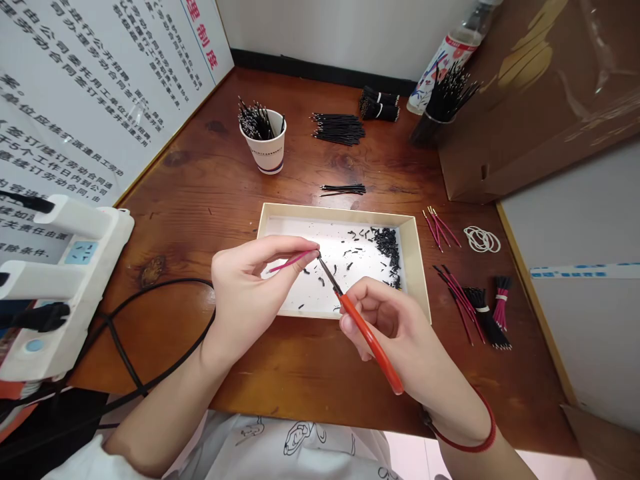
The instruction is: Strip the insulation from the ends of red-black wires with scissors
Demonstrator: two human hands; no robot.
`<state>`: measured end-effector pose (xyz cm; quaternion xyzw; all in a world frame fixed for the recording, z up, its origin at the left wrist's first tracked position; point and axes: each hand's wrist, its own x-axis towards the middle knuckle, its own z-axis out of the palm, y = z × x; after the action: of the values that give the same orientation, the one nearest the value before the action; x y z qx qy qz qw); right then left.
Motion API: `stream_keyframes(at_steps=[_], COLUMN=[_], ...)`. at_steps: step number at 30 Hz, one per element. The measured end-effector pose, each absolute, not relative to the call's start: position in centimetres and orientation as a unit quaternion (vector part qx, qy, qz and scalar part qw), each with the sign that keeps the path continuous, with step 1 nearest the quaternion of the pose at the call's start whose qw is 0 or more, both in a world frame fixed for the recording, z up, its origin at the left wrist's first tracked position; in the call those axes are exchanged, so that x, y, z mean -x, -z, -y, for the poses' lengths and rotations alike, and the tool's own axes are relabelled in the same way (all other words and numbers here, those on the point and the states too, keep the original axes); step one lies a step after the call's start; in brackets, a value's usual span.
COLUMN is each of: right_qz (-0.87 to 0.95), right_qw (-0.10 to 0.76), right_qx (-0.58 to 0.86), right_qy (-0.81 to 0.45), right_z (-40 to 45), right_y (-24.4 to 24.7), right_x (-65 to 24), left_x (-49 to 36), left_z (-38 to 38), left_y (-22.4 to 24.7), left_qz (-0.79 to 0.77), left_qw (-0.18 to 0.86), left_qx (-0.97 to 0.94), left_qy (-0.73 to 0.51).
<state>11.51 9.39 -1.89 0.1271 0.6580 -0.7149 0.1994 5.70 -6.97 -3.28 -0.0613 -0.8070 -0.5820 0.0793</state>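
Note:
Between thumb and forefinger, my left hand point(257, 283) pinches a thin pink wire point(291, 261) over a shallow cream box point(340, 215). A red-handled tool point(371, 341) with narrow metal jaws is in my right hand point(393, 320), its fingers curled round the handles. The tool's tip touches or nearly touches the wire's end at my left fingertips; the exact contact is too small to tell. Small black scraps point(387, 250) are heaped at the box's right end, with several scattered pieces across its white bottom.
Behind the box stand a paper cup point(267, 152) of black wires, loose black wires point(339, 129) and a bottle point(440, 67). Pink wires point(460, 300), rubber bands point(481, 239) and tied bundles point(487, 317) lie right. A power strip point(65, 287) and black cable point(170, 283) are left.

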Motion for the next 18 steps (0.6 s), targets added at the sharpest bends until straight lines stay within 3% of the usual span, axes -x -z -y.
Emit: stream_keyframes(at_steps=[12,15,18], right_qz=[-0.665,-0.669,-0.683], right_qw=[0.196,0.16,0.093], right_qx=[-0.118,-0.118,-0.125], right_qy=[0.711,0.716,0.714], right_z=[-9.67,-9.78,-9.75], right_y=[2.0,2.09,2.42], right_x=[-11.75,-11.61,-11.34], left_x=[-5.87,-5.69,-5.41], left_z=[7.22,7.09,6.78], left_y=[3.55,3.66,3.76], left_qz=[0.822,0.792,0.718], left_qw=[0.123,0.109,0.02], left_qx=[0.097,0.074,0.018], left_qy=[0.547,0.596,0.695])
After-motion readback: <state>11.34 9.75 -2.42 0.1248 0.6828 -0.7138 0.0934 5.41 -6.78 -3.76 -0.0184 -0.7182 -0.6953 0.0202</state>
